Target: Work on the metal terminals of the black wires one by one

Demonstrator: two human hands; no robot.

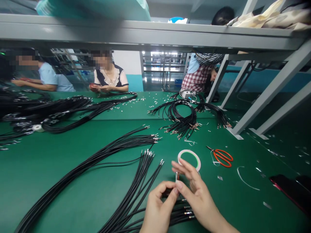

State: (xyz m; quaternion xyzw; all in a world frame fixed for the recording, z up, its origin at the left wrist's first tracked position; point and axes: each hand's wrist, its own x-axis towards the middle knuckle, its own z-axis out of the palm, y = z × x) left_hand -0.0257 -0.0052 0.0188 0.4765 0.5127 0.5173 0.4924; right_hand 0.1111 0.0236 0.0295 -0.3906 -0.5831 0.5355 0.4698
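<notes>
My left hand (158, 204) is closed, thumb and forefinger pinched on the end of a black cable. The cable's tip (177, 176), whitish with a reddish-brown part, sticks up between my two hands. My right hand (198, 191) is close against it, its thumb touching beside the left fingertips and its other visible fingers stretched out. Behind the right fingers lies a roll of white tape (179, 156) with a green inner ring. Black cables with metal ends (187, 213) pass beneath my hands. Another black bundle (136, 181) lies just left of them.
A long cable bundle (80, 168) curves across the green table (60, 194). Orange-handled scissors (224, 158) lie right of the tape. Coiled cables (182, 113) and a dark pile (43, 106) lie farther back. A grey shelf frame (267, 87) stands right; co-workers (110, 77) sit opposite.
</notes>
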